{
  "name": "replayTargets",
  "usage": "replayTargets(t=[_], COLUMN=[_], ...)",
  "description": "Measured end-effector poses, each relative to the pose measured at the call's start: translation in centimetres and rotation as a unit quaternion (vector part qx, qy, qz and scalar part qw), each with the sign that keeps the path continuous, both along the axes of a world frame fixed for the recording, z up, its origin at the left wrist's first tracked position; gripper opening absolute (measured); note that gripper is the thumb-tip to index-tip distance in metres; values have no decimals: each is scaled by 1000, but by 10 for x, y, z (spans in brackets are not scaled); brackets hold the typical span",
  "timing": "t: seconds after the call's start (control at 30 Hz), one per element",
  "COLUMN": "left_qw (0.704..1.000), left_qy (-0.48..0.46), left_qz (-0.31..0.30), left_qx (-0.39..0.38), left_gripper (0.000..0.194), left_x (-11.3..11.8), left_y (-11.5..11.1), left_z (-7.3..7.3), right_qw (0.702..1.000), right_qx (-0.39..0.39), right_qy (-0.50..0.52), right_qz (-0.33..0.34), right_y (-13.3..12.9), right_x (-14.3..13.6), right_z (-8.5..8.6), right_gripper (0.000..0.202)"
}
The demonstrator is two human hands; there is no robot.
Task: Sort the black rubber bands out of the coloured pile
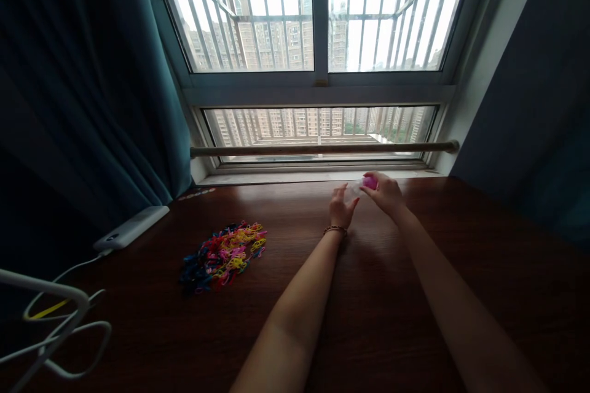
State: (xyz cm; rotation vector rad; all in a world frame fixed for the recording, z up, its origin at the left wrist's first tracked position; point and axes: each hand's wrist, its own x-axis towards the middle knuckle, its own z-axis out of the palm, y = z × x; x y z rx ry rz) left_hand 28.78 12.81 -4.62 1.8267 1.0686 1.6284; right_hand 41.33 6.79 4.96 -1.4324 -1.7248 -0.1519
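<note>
Near the back of the dark wooden table, my left hand (341, 210) curls around a small clear plastic container (353, 190) that lies tilted between both hands. My right hand (386, 192) has its thumb and fingers closed on a round pink lid (370, 182) at the container's right end. Whether the lid is joined to the container or apart from it, I cannot tell. To the left of my hands lies a pile of small colourful elastic bands (228, 256) in blue, red, pink and yellow.
A white power bank (132, 228) with a cable plugged in lies at the left by the blue curtain (152, 135). White tubing and cables (69, 313) fill the near left corner. Behind the table run a window sill (276, 178) and a horizontal rail (295, 150).
</note>
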Motion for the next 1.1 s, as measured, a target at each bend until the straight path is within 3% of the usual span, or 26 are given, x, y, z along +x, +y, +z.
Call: replayTargets(t=[0.1,0.2,0.27,0.37,0.5,0.6,0.73,0.97,1.1], left_qw=[994,991,991,990,989,988,985,981,981], left_qy=[-81,-92,-88,-68,-37,-18,1,51,76], left_qz=[-22,-29,-45,-70,-101,-116,-130,-144,-137], left_qx=[-68,-88,-94,-98,-99,-102,-109,-121,-117], left_gripper=[45,41,43,46,48,45,39,49,45], left_x=[-1,-2,0,5,14,19,22,22,23], left_y=[13,21,23,22,21,22,24,21,20], left_z=[-6,-10,-13,-16,-22,-25,-26,-27,-27], right_qw=[996,989,977,955,946,945,949,968,976], right_qx=[67,108,109,50,-24,-44,-57,-69,-69], right_qy=[-11,88,185,286,312,315,297,220,178], right_qz=[64,40,8,-58,-81,-81,-89,-102,-104], right_y=[-6,0,11,31,44,45,47,51,50], right_x=[7,10,11,16,27,33,36,33,33], right_z=[11,6,-11,-52,-104,-123,-131,-136,-135], right_gripper=[27,33,41,50,47,45,44,37,39])
